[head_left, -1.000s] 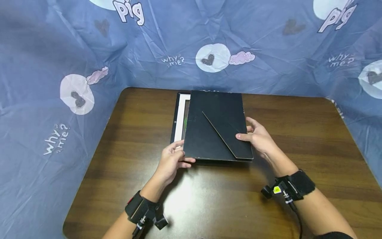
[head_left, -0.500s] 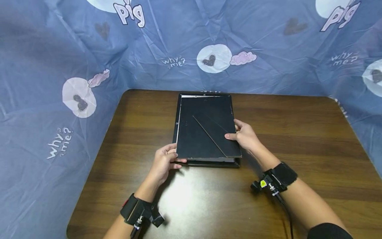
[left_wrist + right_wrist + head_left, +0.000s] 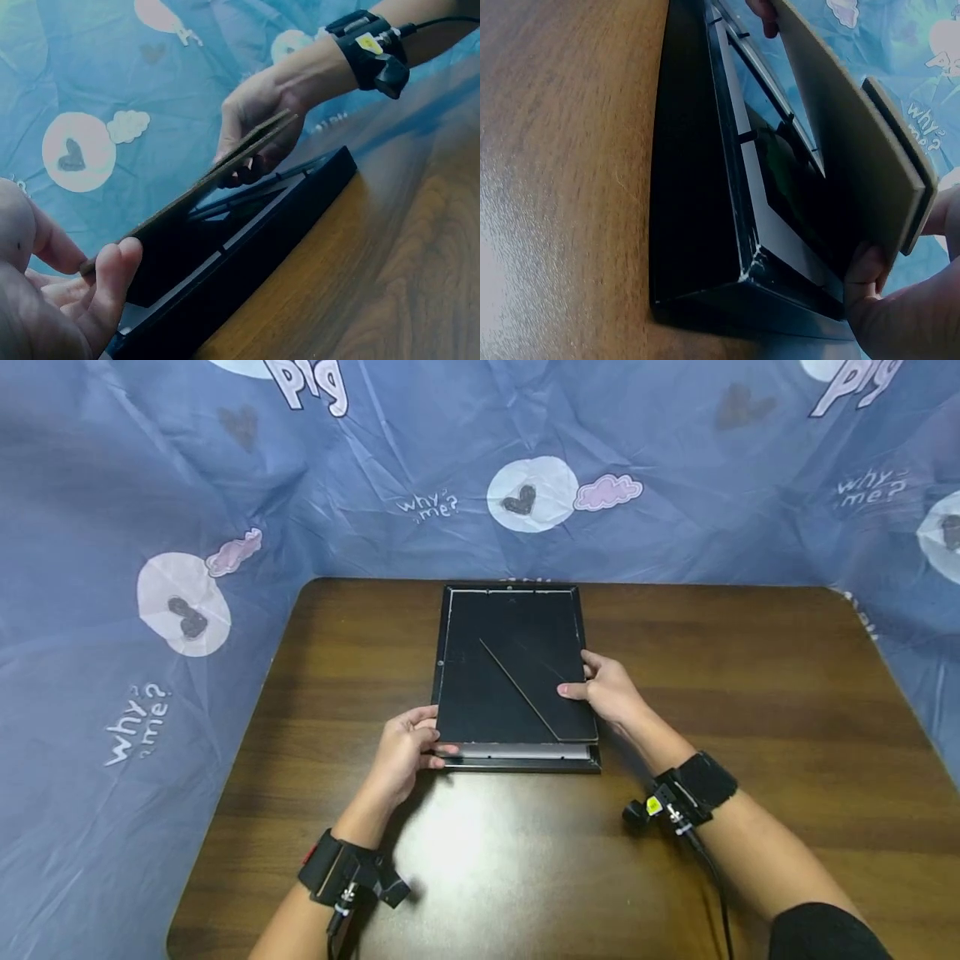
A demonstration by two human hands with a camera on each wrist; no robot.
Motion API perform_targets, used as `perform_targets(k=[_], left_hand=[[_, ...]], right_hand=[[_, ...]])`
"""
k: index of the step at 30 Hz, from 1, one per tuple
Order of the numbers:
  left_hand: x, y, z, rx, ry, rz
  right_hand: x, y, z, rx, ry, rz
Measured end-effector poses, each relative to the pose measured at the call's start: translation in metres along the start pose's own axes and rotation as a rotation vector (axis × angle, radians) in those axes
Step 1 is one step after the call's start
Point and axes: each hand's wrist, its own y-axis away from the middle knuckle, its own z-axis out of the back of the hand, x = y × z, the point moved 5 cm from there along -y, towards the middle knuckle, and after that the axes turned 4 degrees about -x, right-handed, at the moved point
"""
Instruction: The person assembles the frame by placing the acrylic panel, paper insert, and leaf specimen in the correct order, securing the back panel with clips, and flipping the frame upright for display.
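Observation:
A black picture frame point(image 3: 525, 766) lies face down on the wooden table, its small metal tabs showing along the inner edge. Over it is a black backing board point(image 3: 472, 685) with an angled stand flap point(image 3: 536, 668). The board's far edge sits within the frame's outline, while its near edge is tilted up, leaving a gap. My left hand point(image 3: 405, 745) pinches the near left corner of the board. At the right edge, my right hand point(image 3: 611, 692) grips the board with the thumb on top. In the right wrist view, the inside of the frame point(image 3: 694, 187) shows under the raised board point(image 3: 840, 112).
A blue printed cloth point(image 3: 390, 460) hangs behind and to the left of the wooden table point(image 3: 750, 693). Each wrist wears a black strap with a camera, and a cable point(image 3: 720, 885) trails from the right one.
Both hands have carried the backing board left, from overhanging the frame's right side to lying over its opening. The strip of white and green inside the frame is now covered in the head view.

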Motion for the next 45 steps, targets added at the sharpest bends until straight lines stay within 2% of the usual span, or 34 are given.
perform_targets(k=[2,4,8,11,13,17,19,23,30,35,39,42,45], left_hand=[[-0.003,-0.001,0.002,-0.027,-0.078,-0.053],[-0.008,0.0,0.004,-0.062,-0.196,-0.149],[-0.017,0.006,0.004,-0.157,-0.541,-0.346],[-0.016,0.013,0.001,-0.192,-0.747,-0.415],[-0.014,0.017,-0.001,-0.2,-0.814,-0.438],[-0.01,0.021,-0.006,-0.226,-0.885,-0.514],[-0.009,0.022,-0.008,-0.242,-0.92,-0.559],[-0.008,0.023,-0.011,-0.258,-0.968,-0.636],[-0.009,0.025,-0.014,-0.261,-0.985,-0.747],[-0.006,0.025,-0.01,-0.25,-0.987,-0.805],[-0.004,0.024,-0.007,-0.246,-0.989,-0.84],[-0.003,0.024,-0.006,-0.242,-1.001,-0.874],[-0.002,0.022,-0.007,-0.224,-1.022,-0.914]], right_hand=[[0.003,-0.001,0.001,-0.004,0.027,-0.001],[0.007,-0.002,0.003,-0.017,0.057,0.019],[0.01,-0.004,0.004,-0.05,0.13,0.076],[0.008,-0.002,0.003,-0.08,0.213,0.11],[0.006,0.0,0.001,-0.112,0.284,0.144],[0.005,0.005,-0.001,-0.179,0.389,0.221],[0.004,0.007,-0.001,-0.203,0.401,0.235],[0.001,0.011,0.0,-0.224,0.343,0.226],[-0.002,0.015,0.006,-0.24,0.225,0.271],[-0.015,0.016,0.01,-0.152,0.189,0.288],[-0.027,0.018,0.011,-0.018,0.173,0.348],[-0.034,0.023,0.01,0.076,0.244,0.415],[-0.038,0.03,0.008,0.129,0.4,0.46]])
